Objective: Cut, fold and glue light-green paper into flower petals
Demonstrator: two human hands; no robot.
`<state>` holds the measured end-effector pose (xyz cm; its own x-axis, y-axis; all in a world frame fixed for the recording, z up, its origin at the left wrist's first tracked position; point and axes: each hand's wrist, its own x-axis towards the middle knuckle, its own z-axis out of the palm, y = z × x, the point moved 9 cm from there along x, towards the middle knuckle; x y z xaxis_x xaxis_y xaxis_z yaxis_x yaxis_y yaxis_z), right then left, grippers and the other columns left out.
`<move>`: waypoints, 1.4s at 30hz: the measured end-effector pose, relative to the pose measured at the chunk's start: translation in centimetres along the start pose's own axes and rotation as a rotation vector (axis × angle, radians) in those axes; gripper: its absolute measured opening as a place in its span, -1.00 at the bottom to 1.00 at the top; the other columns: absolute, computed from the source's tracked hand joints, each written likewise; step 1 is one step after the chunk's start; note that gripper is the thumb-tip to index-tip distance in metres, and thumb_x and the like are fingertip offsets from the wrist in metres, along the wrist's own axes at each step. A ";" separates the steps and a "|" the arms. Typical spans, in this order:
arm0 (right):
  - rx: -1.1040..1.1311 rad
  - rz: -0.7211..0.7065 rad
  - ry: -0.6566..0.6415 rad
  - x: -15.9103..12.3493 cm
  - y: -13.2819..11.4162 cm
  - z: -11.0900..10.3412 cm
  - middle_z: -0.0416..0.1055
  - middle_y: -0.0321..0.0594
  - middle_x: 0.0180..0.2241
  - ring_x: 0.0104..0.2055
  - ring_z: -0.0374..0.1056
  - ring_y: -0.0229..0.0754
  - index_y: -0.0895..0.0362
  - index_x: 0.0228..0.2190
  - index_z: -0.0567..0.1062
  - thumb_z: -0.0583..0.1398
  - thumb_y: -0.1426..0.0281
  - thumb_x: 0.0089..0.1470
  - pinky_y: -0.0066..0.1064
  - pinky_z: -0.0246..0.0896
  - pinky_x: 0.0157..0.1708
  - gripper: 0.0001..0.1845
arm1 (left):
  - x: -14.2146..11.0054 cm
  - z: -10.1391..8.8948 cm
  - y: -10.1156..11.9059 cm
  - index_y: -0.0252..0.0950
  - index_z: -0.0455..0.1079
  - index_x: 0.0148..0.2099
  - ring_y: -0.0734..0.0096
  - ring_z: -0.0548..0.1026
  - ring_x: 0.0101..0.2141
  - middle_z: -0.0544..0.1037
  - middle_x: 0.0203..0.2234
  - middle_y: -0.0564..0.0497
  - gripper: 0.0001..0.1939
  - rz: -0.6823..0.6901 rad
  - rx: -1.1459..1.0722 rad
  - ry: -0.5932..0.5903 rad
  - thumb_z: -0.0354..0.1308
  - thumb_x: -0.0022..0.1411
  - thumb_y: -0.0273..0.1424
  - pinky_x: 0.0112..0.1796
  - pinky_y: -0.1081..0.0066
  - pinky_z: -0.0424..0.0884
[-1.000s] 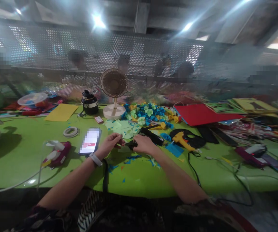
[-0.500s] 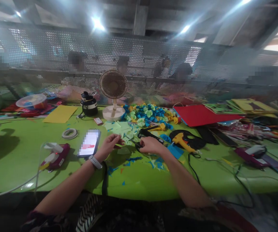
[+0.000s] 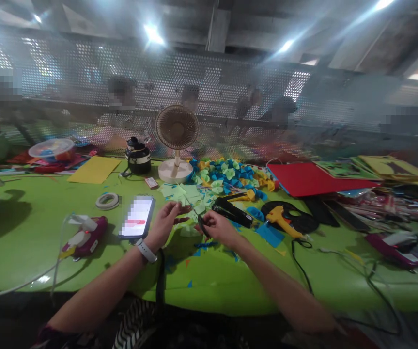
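My right hand (image 3: 218, 228) is closed around the dark handles of a pair of scissors (image 3: 202, 224). Their thin blades point up and left, over light green paper pieces (image 3: 187, 193). Just left of the scissors is my left hand (image 3: 165, 222), wearing a pale wristband. Its thumb and fingers are apart, reaching toward the blades, and I see nothing clearly held in it. Below both hands lie a pale green scrap and small blue and orange paper bits (image 3: 190, 283). A black stapler (image 3: 232, 212) rests right beside my right hand.
A phone (image 3: 138, 217), tape roll (image 3: 107, 200) and purple power strip (image 3: 87, 237) lie left. Behind stand a fan (image 3: 176, 172) and dark jug (image 3: 138, 157), beside heaped paper flowers (image 3: 226, 172). At right are a yellow glue gun (image 3: 283, 222), its cord and red sheets (image 3: 317, 179).
My right hand has drawn back from beside the stapler, slightly toward me, and the scissors now show more plainly. My left fingers have spread a little. The whole view has shifted slightly.
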<state>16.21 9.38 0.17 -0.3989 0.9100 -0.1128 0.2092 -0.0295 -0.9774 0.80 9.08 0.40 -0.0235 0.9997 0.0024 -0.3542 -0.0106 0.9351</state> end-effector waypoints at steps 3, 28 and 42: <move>-0.074 -0.023 0.024 -0.2 -0.1 -0.1 0.29 -0.46 -0.61 -0.60 0.22 -0.36 0.11 -0.48 0.25 0.41 0.10 -0.30 -0.47 0.27 -0.61 -0.47 | -0.1 0.0 0.2 -0.29 0.25 -0.29 0.20 0.57 -0.16 0.58 -0.29 -0.06 -0.57 0.033 0.017 0.008 0.27 0.04 -0.06 -0.21 0.27 0.50; -0.178 0.000 -0.047 -0.5 -0.6 0.4 0.22 -0.41 -0.61 -0.56 0.16 -0.32 0.11 -0.48 0.26 0.34 -0.04 -0.28 -0.50 0.01 -0.61 -0.43 | -0.3 0.9 0.5 -0.31 0.28 -0.36 0.26 0.57 -0.26 0.59 -0.37 -0.05 -0.58 0.047 0.045 -0.053 0.29 0.01 -0.07 -0.27 0.27 0.53; -0.207 -0.053 -0.033 -0.4 -0.6 0.3 0.20 -0.43 -0.61 -0.56 0.14 -0.33 0.11 -0.48 0.26 0.33 0.00 -0.22 -0.49 -0.01 -0.58 -0.48 | -0.5 1.3 0.2 -0.31 0.28 -0.38 0.31 0.57 -0.29 0.59 -0.40 -0.03 -0.60 0.035 0.022 -0.087 0.30 0.02 -0.09 -0.27 0.30 0.53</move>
<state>15.93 8.93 0.77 -0.4424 0.8940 -0.0712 0.3647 0.1068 -0.9250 1.95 8.57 1.09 0.0466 0.9968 0.0648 -0.3341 -0.0456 0.9414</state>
